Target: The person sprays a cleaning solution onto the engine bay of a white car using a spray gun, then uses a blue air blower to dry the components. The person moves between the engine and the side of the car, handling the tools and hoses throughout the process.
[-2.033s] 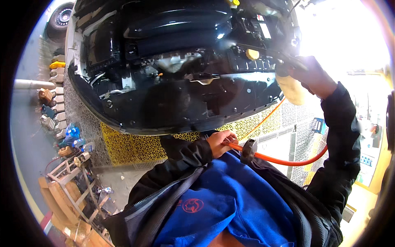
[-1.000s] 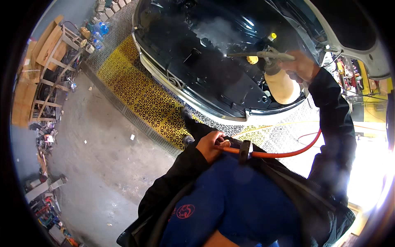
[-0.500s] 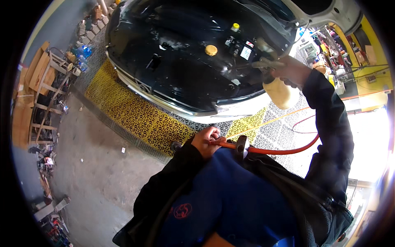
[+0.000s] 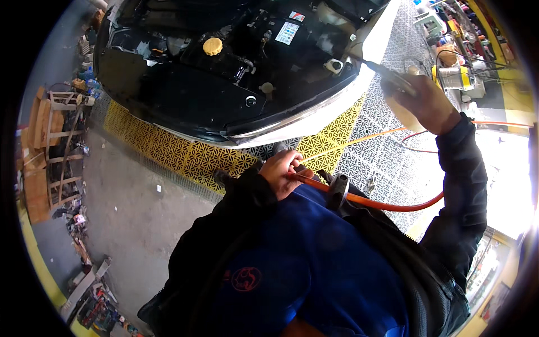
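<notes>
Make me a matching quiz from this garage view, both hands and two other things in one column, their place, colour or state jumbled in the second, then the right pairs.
Column one:
1. Left hand
2. Right hand
3. Round cap
4. Shirt

Column two:
A. Blue, worn on the person's body
B. Closed on the orange hose
C. Yellow, in the engine bay
D. Holding the spray gun by the car's front corner

Pairs: 1-B, 2-D, 3-C, 4-A.

Yellow floor tiles [image 4: 171, 150] beside concrete [image 4: 129, 216]
</notes>
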